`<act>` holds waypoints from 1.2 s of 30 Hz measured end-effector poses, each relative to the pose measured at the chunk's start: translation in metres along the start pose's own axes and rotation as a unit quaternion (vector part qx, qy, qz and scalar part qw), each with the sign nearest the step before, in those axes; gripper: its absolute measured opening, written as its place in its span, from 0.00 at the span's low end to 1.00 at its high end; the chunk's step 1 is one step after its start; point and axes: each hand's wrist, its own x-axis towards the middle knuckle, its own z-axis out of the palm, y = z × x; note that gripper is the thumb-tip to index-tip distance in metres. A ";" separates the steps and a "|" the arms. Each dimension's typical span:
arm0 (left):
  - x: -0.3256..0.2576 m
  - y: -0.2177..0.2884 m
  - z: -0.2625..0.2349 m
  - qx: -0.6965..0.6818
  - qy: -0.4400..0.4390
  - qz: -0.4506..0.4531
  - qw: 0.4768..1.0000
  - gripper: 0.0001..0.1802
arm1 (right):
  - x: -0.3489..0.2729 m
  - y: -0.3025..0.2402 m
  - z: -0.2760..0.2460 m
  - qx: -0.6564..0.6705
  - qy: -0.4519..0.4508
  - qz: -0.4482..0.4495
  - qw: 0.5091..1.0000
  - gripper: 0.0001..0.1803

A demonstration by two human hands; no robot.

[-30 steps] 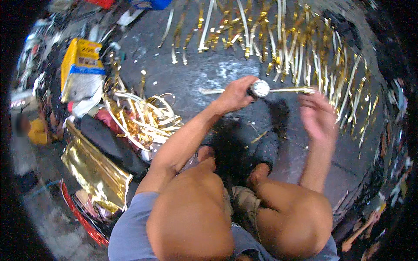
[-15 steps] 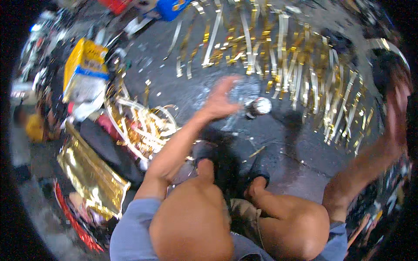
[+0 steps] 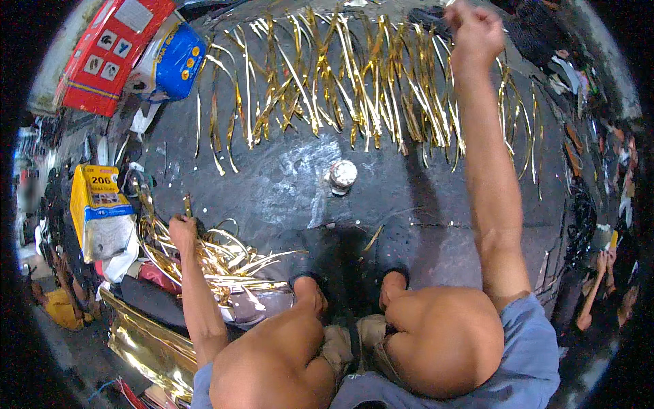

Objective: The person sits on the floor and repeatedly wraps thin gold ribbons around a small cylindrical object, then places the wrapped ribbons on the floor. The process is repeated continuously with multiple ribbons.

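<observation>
Gold foil strips are lying in a long fringed row across the far side of the dark floor, thin, shiny and slightly curled. Nearer the person, a looser tangled heap of gold strips is sitting at the left beside a folded sheet of gold foil. A small jar with a pale lid is standing upright on the floor between the row and the person's knees; what it is holding cannot be told. A yellow packet, a red box and a blue bag are lying along the left edge. The left hand is reaching into the heap, fingers apparently closing around a strip. The right hand is stretching to the far end of the row, curled into a fist, probably pinching a strip.
</observation>
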 end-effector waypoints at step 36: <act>-0.131 0.239 0.025 -0.591 -0.541 -0.064 0.595 0.30 | -0.279 -0.012 -0.063 -0.227 -0.258 0.212 0.915 0.38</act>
